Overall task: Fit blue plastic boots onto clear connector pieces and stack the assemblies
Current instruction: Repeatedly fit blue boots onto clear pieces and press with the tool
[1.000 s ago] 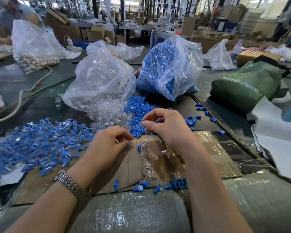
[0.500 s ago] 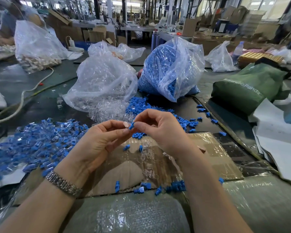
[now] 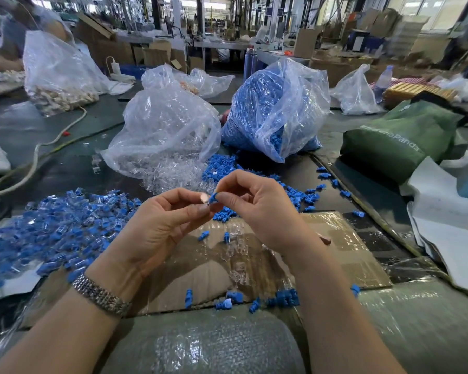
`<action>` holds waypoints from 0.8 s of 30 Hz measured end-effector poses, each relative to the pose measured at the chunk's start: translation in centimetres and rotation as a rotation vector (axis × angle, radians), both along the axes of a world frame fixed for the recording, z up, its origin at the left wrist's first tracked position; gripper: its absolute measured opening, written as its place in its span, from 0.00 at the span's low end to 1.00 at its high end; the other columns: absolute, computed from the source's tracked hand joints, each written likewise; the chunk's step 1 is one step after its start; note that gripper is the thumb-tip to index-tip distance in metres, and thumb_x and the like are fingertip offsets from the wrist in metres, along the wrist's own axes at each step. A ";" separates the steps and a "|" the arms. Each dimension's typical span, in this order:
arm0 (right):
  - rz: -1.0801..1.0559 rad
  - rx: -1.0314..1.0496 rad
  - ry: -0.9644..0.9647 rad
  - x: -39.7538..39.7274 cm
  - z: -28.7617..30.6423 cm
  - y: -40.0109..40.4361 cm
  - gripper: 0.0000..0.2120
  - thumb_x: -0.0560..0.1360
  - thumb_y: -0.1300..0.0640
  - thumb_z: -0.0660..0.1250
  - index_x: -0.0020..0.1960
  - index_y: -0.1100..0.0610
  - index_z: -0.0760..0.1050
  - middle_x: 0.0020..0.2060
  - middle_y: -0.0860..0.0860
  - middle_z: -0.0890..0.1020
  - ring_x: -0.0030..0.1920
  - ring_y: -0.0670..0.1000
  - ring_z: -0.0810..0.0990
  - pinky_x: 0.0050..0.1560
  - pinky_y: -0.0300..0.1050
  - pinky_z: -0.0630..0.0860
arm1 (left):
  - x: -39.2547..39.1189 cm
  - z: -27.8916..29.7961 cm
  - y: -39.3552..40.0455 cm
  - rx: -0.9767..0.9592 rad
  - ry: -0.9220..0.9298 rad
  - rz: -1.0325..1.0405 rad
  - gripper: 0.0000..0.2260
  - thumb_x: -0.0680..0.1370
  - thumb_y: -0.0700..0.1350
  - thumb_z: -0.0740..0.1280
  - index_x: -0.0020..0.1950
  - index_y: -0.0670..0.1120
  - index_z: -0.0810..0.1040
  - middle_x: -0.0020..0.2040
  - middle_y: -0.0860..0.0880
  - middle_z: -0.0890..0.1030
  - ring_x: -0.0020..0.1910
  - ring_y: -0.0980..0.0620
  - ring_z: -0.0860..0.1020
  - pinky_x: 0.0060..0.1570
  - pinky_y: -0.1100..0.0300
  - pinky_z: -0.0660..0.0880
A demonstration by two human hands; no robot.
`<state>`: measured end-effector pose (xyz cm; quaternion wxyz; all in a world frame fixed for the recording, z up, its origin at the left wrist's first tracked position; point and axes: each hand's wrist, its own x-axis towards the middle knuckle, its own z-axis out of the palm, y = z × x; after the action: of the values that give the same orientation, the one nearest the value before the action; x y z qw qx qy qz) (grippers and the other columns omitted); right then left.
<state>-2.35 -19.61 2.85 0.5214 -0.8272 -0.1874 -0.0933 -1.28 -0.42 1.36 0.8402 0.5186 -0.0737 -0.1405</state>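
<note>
My right hand (image 3: 257, 209) pinches a small blue boot (image 3: 213, 197) at its fingertips. My left hand (image 3: 162, 225) pinches a clear connector piece (image 3: 205, 203) that meets the boot, both raised above the taped cardboard sheet (image 3: 335, 238). A heap of finished blue-and-clear assemblies (image 3: 52, 228) lies at the left. Loose blue boots (image 3: 300, 195) and loose clear connectors (image 3: 173, 179) spill in front of their bags. A few clear connectors (image 3: 235, 247) lie on the cardboard under my hands.
A clear bag of connectors (image 3: 162, 133) and a bag of blue boots (image 3: 273, 109) stand behind my hands. A green bag (image 3: 395, 139) and white sheets (image 3: 449, 211) lie at the right. A white cable (image 3: 35, 157) runs at the left. Bubble wrap (image 3: 206, 346) covers the near edge.
Both hands rose from the cardboard and came together. The right hand brought a blue boot against the clear piece held in the left hand.
</note>
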 end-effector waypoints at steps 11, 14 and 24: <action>-0.009 -0.129 -0.078 0.2 -0.6 0.2 0.03 0.79 0.60 0.71 0.48 0.52 0.80 0.43 0.47 0.81 0.46 0.47 0.79 0.47 0.40 0.73 | -0.2 -0.1 0.1 0.155 -0.073 0.004 0.09 0.69 0.34 0.73 0.47 0.40 0.87 0.50 0.36 0.86 0.52 0.40 0.86 0.48 0.60 0.82; -0.014 -0.168 -0.098 0.1 -0.6 0.3 0.03 0.79 0.60 0.71 0.49 0.53 0.80 0.43 0.48 0.80 0.44 0.47 0.78 0.47 0.43 0.74 | -0.3 -0.1 0.0 0.183 -0.095 0.032 0.09 0.68 0.34 0.74 0.47 0.40 0.87 0.49 0.36 0.86 0.51 0.40 0.86 0.48 0.60 0.82; -0.027 -0.202 -0.053 -0.4 -0.2 0.5 0.02 0.79 0.59 0.71 0.49 0.52 0.80 0.40 0.44 0.80 0.37 0.38 0.76 0.42 0.32 0.70 | -0.3 -0.2 0.1 0.213 -0.129 0.057 0.09 0.67 0.36 0.75 0.47 0.42 0.88 0.49 0.38 0.86 0.51 0.42 0.86 0.49 0.60 0.82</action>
<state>-2.79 -19.14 2.65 0.4289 -0.8753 -0.1982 -0.1027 -1.60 -0.32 1.13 0.7775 0.6147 -0.0974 -0.0902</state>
